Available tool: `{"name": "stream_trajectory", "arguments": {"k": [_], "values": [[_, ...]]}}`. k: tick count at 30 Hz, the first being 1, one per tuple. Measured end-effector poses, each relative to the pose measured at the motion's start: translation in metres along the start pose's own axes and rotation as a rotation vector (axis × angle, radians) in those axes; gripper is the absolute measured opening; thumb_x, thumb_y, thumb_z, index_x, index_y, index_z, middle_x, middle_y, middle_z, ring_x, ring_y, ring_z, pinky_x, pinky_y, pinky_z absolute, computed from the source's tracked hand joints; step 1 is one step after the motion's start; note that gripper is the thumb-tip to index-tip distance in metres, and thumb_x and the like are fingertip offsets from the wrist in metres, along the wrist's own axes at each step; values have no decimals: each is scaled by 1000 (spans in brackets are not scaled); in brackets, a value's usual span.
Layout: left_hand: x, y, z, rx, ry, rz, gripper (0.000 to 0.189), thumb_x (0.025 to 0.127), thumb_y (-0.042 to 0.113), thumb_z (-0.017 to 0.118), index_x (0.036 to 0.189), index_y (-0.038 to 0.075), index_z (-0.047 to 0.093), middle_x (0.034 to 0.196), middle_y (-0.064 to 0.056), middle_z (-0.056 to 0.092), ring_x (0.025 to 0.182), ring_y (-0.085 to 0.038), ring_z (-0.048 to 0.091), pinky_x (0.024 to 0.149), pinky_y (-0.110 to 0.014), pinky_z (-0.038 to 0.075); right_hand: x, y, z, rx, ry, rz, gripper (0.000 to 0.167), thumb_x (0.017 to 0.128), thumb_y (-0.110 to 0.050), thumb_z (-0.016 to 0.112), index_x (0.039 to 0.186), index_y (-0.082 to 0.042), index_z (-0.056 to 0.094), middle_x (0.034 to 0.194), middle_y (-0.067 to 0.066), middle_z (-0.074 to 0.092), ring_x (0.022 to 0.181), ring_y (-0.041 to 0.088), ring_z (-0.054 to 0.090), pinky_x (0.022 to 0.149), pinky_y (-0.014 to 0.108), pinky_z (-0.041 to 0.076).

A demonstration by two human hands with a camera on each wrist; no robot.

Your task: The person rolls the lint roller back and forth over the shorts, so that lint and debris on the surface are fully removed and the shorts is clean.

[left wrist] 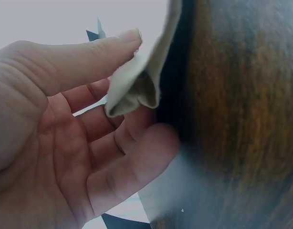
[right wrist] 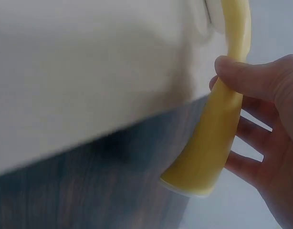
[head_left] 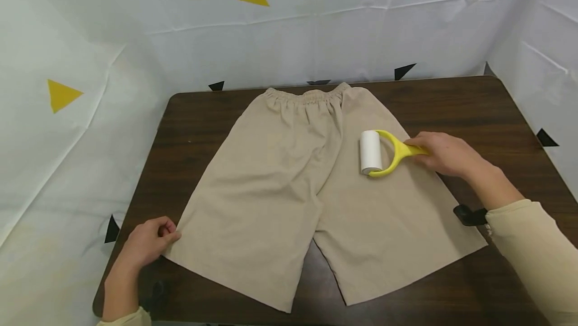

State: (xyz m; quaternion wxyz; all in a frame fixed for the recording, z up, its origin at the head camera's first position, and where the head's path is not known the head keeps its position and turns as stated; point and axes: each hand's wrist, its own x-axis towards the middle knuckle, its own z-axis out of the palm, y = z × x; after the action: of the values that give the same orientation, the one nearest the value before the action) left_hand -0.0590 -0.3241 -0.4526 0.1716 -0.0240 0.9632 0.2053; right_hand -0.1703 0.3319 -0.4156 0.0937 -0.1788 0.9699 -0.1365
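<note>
Beige shorts [head_left: 253,200] lie spread out, waistband at the far side and legs toward me. My left hand [head_left: 146,243] pinches the outer bottom corner of the left leg; in the left wrist view the thumb presses the folded hem [left wrist: 137,90] against the fingers. My right hand [head_left: 444,153] grips the yellow handle [right wrist: 208,138] of a lint roller [head_left: 397,153], thumb on one side and fingers behind. The roller's white cylinder [head_left: 371,151] is over the upper part of the right leg, its axis running roughly toward me.
The shorts cover much of a dark wood-grain table [head_left: 456,110] with rounded corners. White sheeting [head_left: 316,40] with yellow and black triangles stands around its back and sides. A black strap piece [head_left: 469,214] sits at my right wrist.
</note>
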Motion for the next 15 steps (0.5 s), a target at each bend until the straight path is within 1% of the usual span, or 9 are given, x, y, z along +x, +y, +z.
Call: {"name": "stream_trajectory", "arguments": {"k": [8,11,15], "values": [[1,-1,-1,-3,-5,2,21,89,25,72,90,7,62,75,-2,54,66,-18,49,58,-34,38,-24,38,-10,7,-19,101,42,89,-5,69,129,5,58,112,20,61,92,34,57,78,55,46],[1,-2,-1,-4,-6,3,21,89,25,72,90,7,62,75,-2,54,66,-18,49,58,-34,38,-30,47,-13,1,-18,128,42,89,-2,67,128,8,56,113,24,59,94,37,56,79,58,45],[2,-2,0,2,-3,12,19,88,23,72,89,7,62,74,-2,54,65,-18,49,59,-34,38,-36,53,-13,1,-6,142,42,88,-1,67,127,9,56,113,26,58,95,39,55,80,59,44]]}}
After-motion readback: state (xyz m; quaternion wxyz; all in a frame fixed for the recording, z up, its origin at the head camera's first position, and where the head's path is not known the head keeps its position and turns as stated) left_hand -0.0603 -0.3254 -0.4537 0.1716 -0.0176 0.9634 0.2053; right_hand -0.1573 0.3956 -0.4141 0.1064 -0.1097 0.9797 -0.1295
